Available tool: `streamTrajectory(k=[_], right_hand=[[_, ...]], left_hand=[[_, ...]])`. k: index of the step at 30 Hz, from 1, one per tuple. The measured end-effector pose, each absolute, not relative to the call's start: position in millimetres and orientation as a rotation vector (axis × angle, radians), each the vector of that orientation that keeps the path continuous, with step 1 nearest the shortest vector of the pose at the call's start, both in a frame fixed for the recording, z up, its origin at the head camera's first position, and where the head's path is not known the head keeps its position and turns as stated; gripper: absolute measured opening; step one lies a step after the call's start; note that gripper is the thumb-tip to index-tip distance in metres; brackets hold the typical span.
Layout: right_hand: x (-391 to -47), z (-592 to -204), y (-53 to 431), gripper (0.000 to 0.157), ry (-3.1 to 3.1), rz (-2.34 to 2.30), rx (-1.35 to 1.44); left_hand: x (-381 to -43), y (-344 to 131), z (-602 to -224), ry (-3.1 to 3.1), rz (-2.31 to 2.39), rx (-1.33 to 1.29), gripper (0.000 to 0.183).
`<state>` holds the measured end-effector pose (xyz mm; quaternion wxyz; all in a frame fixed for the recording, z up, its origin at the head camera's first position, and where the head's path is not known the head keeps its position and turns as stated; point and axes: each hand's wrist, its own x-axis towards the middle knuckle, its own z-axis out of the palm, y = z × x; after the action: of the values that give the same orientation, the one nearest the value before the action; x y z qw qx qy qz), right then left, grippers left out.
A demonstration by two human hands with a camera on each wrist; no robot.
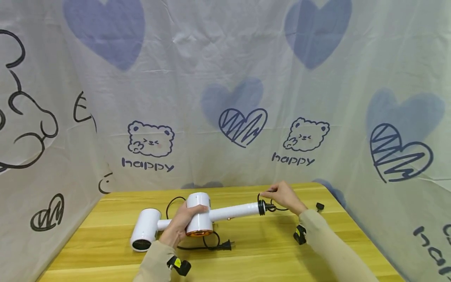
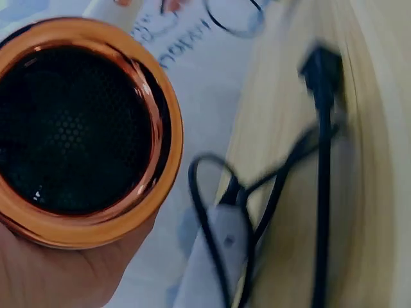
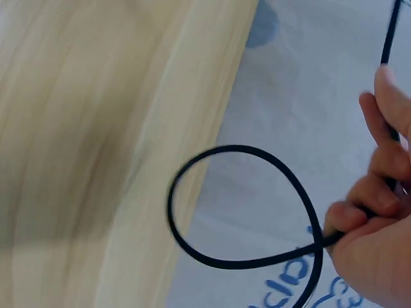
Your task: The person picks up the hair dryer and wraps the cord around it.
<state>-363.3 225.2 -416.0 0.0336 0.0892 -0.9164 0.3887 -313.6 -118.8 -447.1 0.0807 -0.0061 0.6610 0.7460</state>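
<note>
My left hand (image 1: 180,222) grips the head of a white hair dryer (image 1: 234,212), raised over the table with its handle pointing right. In the left wrist view, its copper-coloured rim (image 2: 170,138) surrounds a dark mesh end. My right hand (image 1: 284,196) holds the black cord (image 1: 280,209) by the handle's tip, where several turns of cord lie wound round the handle. A loose loop of that cord (image 3: 237,264) hangs from the curled fingers in the right wrist view. Right of that hand is a black plug (image 1: 320,206).
A second white hair dryer (image 1: 146,229) lies on the wooden table (image 1: 267,258) at the left, partly behind my left arm. Its black cord trails to a two-pin plug (image 1: 226,245) near the middle. Printed cloth (image 1: 197,156) encloses the back and sides.
</note>
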Motion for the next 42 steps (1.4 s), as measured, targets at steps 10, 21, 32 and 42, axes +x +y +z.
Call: streamTrajectory(k=[10,21,32,42], right_hand=[[-349.0,-399.3,205.2,0.014,-2.699,1.128,0.351],[-330.3,-393.5,182.2,0.013,-2.596,1.004,0.371],[-326.2,-401.9,176.2,0.018,-2.605,0.919,0.443],[-325.0,-408.8,169.0,0.031,-2.607,1.042,0.527]], left_hand=[[-315.6,-115.0,-438.7,2.323,2.089,0.009,0.077],[-315.7,-116.1,-439.6,2.379,2.168,-0.146,0.076],[-316.7,-113.3,-438.5,2.443,2.248,-0.255,0.08],[-319.7,-108.1,-435.6,2.312,2.458,-0.444,0.083]])
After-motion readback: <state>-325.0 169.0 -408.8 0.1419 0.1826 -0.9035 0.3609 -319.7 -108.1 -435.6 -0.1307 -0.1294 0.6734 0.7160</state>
